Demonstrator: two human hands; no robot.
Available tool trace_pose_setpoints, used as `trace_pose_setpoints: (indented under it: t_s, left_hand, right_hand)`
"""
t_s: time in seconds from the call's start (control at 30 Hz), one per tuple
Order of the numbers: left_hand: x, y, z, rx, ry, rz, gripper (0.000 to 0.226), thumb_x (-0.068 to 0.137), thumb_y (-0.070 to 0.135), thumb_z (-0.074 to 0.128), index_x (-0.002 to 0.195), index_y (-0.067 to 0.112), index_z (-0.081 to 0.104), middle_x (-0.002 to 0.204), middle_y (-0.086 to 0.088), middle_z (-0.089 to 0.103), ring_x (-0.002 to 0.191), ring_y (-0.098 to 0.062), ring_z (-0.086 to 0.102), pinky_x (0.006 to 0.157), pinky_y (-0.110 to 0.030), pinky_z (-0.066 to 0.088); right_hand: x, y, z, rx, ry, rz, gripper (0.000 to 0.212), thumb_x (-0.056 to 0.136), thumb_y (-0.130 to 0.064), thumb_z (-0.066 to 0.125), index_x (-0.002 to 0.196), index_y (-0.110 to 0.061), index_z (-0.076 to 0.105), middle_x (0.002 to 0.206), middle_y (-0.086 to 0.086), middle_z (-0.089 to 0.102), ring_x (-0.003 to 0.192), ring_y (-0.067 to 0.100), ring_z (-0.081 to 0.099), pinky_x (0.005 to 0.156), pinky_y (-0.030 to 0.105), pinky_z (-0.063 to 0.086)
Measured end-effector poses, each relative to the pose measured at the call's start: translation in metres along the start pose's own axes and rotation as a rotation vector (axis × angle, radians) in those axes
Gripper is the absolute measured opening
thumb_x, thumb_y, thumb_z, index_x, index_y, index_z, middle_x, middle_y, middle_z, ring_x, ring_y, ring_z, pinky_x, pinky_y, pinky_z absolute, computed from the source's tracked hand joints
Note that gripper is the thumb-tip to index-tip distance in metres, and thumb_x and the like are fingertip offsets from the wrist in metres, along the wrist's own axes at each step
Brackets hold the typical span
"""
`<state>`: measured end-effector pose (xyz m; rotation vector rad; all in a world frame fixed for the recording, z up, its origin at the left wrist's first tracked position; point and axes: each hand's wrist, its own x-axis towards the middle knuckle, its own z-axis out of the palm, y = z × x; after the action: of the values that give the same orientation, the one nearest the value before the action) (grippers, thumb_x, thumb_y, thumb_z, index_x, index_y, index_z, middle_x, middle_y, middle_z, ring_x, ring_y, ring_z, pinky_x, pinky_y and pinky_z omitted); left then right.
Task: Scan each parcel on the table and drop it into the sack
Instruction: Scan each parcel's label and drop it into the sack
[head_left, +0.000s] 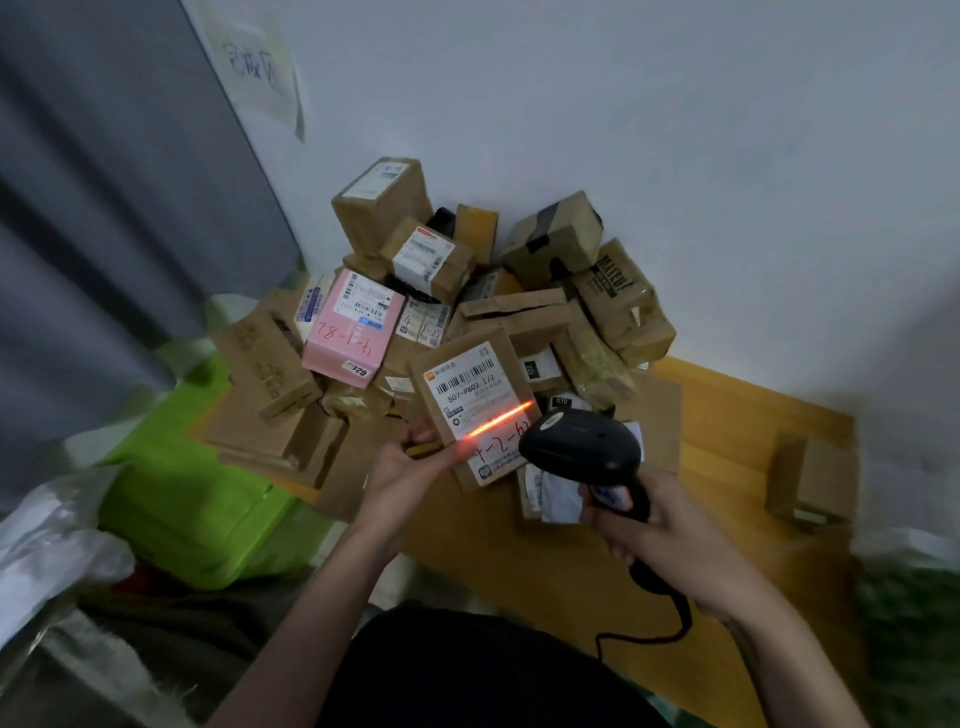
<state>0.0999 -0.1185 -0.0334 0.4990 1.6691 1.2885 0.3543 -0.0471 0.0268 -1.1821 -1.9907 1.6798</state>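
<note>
We see a wooden table (727, 415) set against a pale wall (675, 156), its far left part buried under a heap of cardboard parcels (519, 312) that reaches back to the wall. To the left of the table, lower down, lies a bright green sack (197, 493), with crumpled clear plastic (52, 545) nearer to us on the left. A grey curtain (104, 208) hangs at far left, beside a paper notice (260, 62) on the wall. Within the heap a pink box (353, 332) with red handwriting stands out on the left side. One small carton (810, 478) sits alone at the right of the table, well apart from the pile. Near us, our left hand (405, 467) grips a brown parcel (478, 410) by its left edge, tilted, white label facing up, just in front of the heap. Our right hand (654, 530) is curled round the handle of a black barcode scanner (582, 447), whose head is just beside the parcel's right edge. A red scan line (498, 418) crosses the label slantwise, and the scanner's cable (649, 629) trails toward us.
</note>
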Motion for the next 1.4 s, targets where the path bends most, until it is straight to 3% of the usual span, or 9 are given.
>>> trace_pose_setpoints:
  t_s: [0.33,0.6,0.7,0.77,0.83,1.0,1.17,1.27,1.4]
  left_hand:
    - [-0.013,0.006,0.008,-0.004,0.007,0.022,0.081,0.043,0.059,0.090,0.114,0.031,0.066,0.109,0.010,0.076,0.111,-0.020,0.069,0.108,-0.053,0.045]
    - [-0.028,-0.006,0.001,-0.022,0.056,0.017,0.053,0.071,0.029,0.090,0.116,0.021,0.064,0.106,0.007,0.077,0.108,-0.019,0.071,0.109,-0.049,0.045]
    - [-0.037,-0.016,-0.009,-0.040,0.114,0.005,0.053,0.074,0.020,0.088,0.119,0.006,0.062,0.104,0.007,0.077,0.108,-0.019,0.071,0.102,-0.039,0.051]
    - [-0.045,-0.024,-0.019,-0.043,0.157,0.003,0.056,0.077,0.014,0.085,0.122,-0.006,0.057,0.102,0.007,0.078,0.104,-0.015,0.072,0.089,-0.026,0.055]
    - [-0.053,-0.035,-0.030,-0.060,0.194,-0.011,0.060,0.077,0.013,0.085,0.124,-0.008,0.055,0.104,0.001,0.077,0.102,-0.015,0.073,0.087,-0.026,0.056]
    - [-0.071,-0.060,-0.065,-0.071,0.286,-0.063,0.059,0.068,0.020,0.092,0.116,-0.002,0.065,0.109,-0.004,0.076,0.105,-0.020,0.072,0.100,-0.041,0.054]
    - [-0.088,-0.079,-0.104,-0.108,0.332,-0.094,0.065,0.056,0.036,0.093,0.112,0.009,0.072,0.112,-0.003,0.075,0.107,-0.019,0.072,0.103,-0.043,0.052]
    - [-0.104,-0.091,-0.131,-0.125,0.380,-0.123,0.057,0.065,0.027,0.093,0.116,0.013,0.071,0.111,0.001,0.076,0.107,-0.016,0.071,0.097,-0.033,0.054]
    - [-0.133,-0.108,-0.175,-0.120,0.496,-0.156,0.046,0.076,0.012,0.086,0.118,0.011,0.067,0.109,0.002,0.076,0.102,-0.010,0.071,0.072,-0.011,0.053]
  right_hand:
    - [-0.018,-0.005,-0.008,-0.004,-0.015,-0.011,0.015,0.092,-0.013,0.070,0.102,-0.024,0.064,0.072,-0.012,0.065,0.061,0.008,0.059,0.058,0.023,0.049]
    - [-0.023,-0.005,-0.005,0.013,-0.053,-0.046,0.018,0.091,-0.008,0.069,0.103,-0.022,0.064,0.076,-0.010,0.065,0.060,0.008,0.058,0.058,0.024,0.050]
    - [-0.019,-0.004,0.000,0.009,-0.067,-0.007,0.020,0.091,-0.010,0.069,0.108,-0.021,0.065,0.081,-0.001,0.066,0.058,0.007,0.058,0.058,0.023,0.051]
    - [-0.015,-0.005,0.006,-0.019,-0.091,0.012,0.024,0.092,-0.012,0.069,0.110,-0.025,0.063,0.085,0.005,0.067,0.057,0.008,0.058,0.058,0.023,0.052]
    - [-0.011,-0.005,0.014,-0.060,-0.123,0.018,0.026,0.091,-0.012,0.070,0.109,-0.029,0.061,0.091,0.010,0.067,0.059,0.011,0.061,0.059,0.026,0.055]
    - [-0.003,-0.012,0.041,-0.121,-0.200,-0.024,0.024,0.090,-0.009,0.070,0.109,-0.021,0.063,0.089,0.009,0.068,0.060,0.011,0.063,0.060,0.028,0.055]
    - [0.009,-0.022,0.082,-0.199,-0.282,-0.058,0.024,0.089,-0.009,0.071,0.098,-0.028,0.061,0.066,-0.006,0.065,0.055,0.007,0.061,0.056,0.024,0.049]
    - [0.015,-0.029,0.117,-0.244,-0.357,-0.078,0.018,0.088,-0.010,0.070,0.096,-0.024,0.062,0.064,-0.004,0.064,0.056,0.007,0.060,0.058,0.027,0.050]
    - [0.023,-0.041,0.168,-0.304,-0.442,-0.101,0.012,0.089,-0.013,0.071,0.091,-0.018,0.060,0.063,-0.003,0.058,0.057,0.009,0.056,0.058,0.031,0.046]
